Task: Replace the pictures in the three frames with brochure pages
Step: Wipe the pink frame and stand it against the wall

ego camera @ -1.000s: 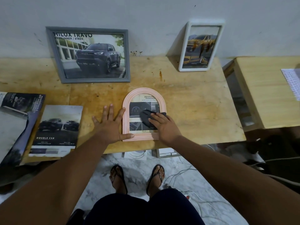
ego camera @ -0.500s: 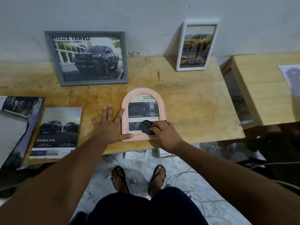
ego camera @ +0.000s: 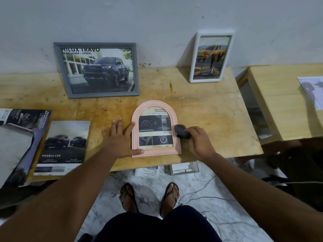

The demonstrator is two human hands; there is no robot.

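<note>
Between the left hand (ego camera: 120,138), fingers spread flat beside its left rim, and the right hand (ego camera: 197,144), fingers curled round a dark cloth (ego camera: 180,131) at its right rim, the pink frame (ego camera: 154,151) is laid flat on the table (ego camera: 209,110) and is best pinned firmly while wiped lightly.

Bare wood of the yellow wooden table (ego camera: 215,109) lies right of the pink arched picture frame (ego camera: 155,152) and beyond it toward the wall (ego camera: 157,23). A grey rectangular frame (ego camera: 103,95) leans far left, a white upright frame (ego camera: 204,80) far right. Near left, dark car brochures (ego camera: 64,145) cover the wood. The left hand (ego camera: 120,139) flanks the pink frame's left side; the right hand (ego camera: 199,144), gripping a dark cloth (ego camera: 181,131), flanks its right.
</note>
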